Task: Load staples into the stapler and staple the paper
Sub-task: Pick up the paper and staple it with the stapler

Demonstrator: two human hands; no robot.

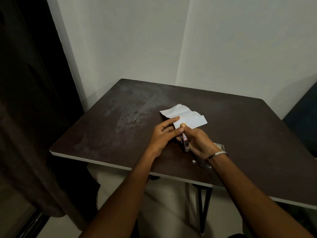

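Observation:
A torn white paper (pixel 188 117) lies on the dark table (pixel 111 127), just beyond my hands. My right hand (pixel 199 143) grips a small metal stapler (pixel 185 142) with a red label, held above the table near the paper's near edge. My left hand (pixel 163 136) is at the stapler's front end, thumb and forefinger pinching there, forefinger reaching over the paper's corner. What the left fingers pinch is too small to tell. A small silvery piece (pixel 194 161), perhaps a strip of staples, lies on the table by my right wrist.
A crumpled shiny wrapper (pixel 220 146) sits behind my right wrist. A dark curtain (pixel 34 117) hangs left of the table. The table stands in a white wall corner, with a dark object (pixel 303 121) at the right edge.

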